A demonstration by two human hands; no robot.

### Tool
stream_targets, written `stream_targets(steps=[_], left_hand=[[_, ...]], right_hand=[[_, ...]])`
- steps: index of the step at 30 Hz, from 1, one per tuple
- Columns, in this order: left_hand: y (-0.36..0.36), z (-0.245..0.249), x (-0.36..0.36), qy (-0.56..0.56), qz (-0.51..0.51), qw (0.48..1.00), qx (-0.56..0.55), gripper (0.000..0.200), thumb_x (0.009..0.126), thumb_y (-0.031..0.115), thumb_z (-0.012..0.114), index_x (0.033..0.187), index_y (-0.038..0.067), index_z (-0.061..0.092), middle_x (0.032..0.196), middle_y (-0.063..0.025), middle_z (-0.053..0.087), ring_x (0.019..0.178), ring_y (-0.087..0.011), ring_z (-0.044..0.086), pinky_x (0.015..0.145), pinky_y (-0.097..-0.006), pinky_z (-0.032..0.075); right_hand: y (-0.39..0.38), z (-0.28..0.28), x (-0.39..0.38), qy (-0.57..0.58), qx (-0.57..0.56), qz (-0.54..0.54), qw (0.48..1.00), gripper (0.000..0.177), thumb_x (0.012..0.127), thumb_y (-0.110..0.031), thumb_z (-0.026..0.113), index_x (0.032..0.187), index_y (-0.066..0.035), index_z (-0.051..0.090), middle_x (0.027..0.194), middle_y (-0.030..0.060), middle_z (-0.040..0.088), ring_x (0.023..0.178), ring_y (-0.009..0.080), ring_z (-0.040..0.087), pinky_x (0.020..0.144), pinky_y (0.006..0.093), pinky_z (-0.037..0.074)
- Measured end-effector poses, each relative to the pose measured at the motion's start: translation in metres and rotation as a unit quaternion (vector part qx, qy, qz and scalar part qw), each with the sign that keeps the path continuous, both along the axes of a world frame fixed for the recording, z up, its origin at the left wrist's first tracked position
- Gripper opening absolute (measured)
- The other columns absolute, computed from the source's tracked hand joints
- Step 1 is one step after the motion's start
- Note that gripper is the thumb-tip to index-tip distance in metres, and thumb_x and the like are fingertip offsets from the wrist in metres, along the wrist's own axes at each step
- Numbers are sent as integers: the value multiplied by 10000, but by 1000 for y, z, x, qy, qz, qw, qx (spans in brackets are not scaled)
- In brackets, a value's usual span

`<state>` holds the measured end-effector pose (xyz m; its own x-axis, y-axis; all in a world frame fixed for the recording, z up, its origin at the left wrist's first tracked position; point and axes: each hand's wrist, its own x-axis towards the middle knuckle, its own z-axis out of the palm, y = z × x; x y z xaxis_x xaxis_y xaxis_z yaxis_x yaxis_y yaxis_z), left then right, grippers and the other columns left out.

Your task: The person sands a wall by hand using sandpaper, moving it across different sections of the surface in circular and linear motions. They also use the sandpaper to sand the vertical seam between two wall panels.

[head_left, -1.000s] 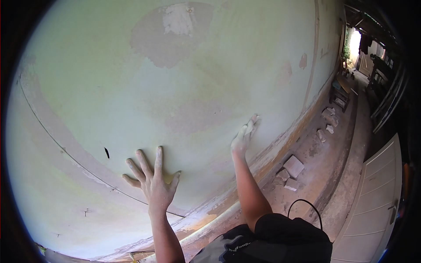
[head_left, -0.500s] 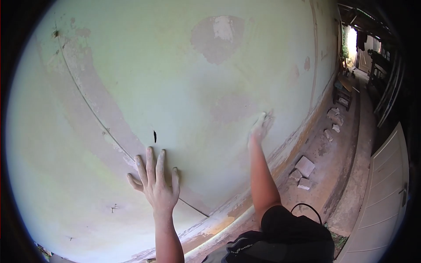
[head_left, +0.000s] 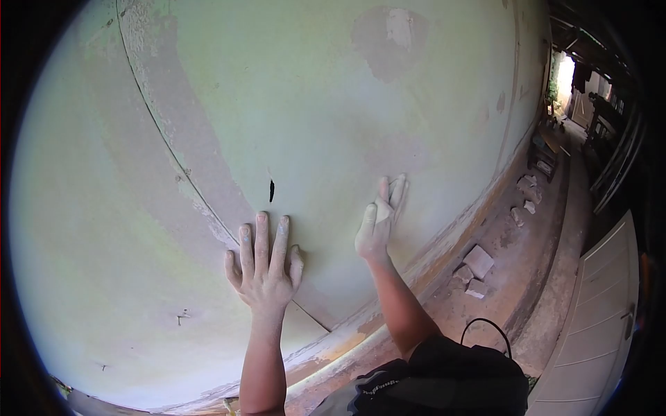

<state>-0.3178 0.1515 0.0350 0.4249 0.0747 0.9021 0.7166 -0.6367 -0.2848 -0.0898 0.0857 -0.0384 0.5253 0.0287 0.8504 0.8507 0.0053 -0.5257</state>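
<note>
My left hand [head_left: 263, 270] lies flat on a pale green painted wall [head_left: 333, 118], fingers close together and pointing up, dusted white. Just above its fingertips is a small black mark [head_left: 271, 190]. To the right, my right hand [head_left: 378, 225] rests against the same wall with its fingers stretched up and its thumb raised. It is coated in white dust. A pale patch shows at its palm; I cannot tell whether it is a held thing or dust.
A thin raised line [head_left: 182, 175] runs diagonally across the wall past my left hand. A bare plaster patch [head_left: 388, 41] sits high up. Broken bricks [head_left: 477, 261] lie on the dirt floor by the wall's foot. At right stands a white panelled door [head_left: 603, 298], with a black bag [head_left: 451, 378] below me.
My left hand's spread fingers have closed together. My right hand slid along the wall to the right, then came back left, nearer the left hand. The view has turned to the left.
</note>
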Motion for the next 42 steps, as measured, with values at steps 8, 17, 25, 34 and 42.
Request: stream_targets(steps=[8,17,25,34,42], left_hand=[[-2,1,0,2,1,1000,1,570,923,415,660,1487,360,604,1633,39,486,1505,-201,430,1240,-447,174],[-1,-2,2,-5,-8,1000,-4,547,931,408,648,1474,342,620,1624,31,501,1498,-197,435,1226,-446,182],[-2,-2,-11,14,-20,999,-21,559,942,387,635,1498,353,592,1630,49,489,1517,-191,407,1242,-442,178],[-18,-14,-1,23,5,991,-128,678,961,433,614,1609,422,417,1727,60,308,1590,-233,270,1271,-585,42],[-16,-22,28,9,15,999,-47,570,942,430,609,1510,421,568,1636,59,479,1505,-200,429,1280,-509,94]], right_hand=[[-17,-39,144,291,184,44,938,688,1140,-430,338,1647,23,231,1744,217,125,1624,334,72,1306,448,100],[-6,-50,-15,55,-48,57,996,710,1074,-414,344,1563,100,376,1708,355,84,1595,515,-28,1255,630,-41],[-7,-41,31,100,70,60,991,636,1116,-361,334,1591,61,323,1722,286,146,1610,453,36,1282,572,36],[-40,-11,108,288,106,139,941,614,1146,-281,338,1686,-51,157,1750,211,75,1629,328,54,1301,446,101],[-3,-26,-9,84,12,58,995,646,1098,-323,324,1615,65,307,1725,300,125,1610,464,30,1270,603,-1]])
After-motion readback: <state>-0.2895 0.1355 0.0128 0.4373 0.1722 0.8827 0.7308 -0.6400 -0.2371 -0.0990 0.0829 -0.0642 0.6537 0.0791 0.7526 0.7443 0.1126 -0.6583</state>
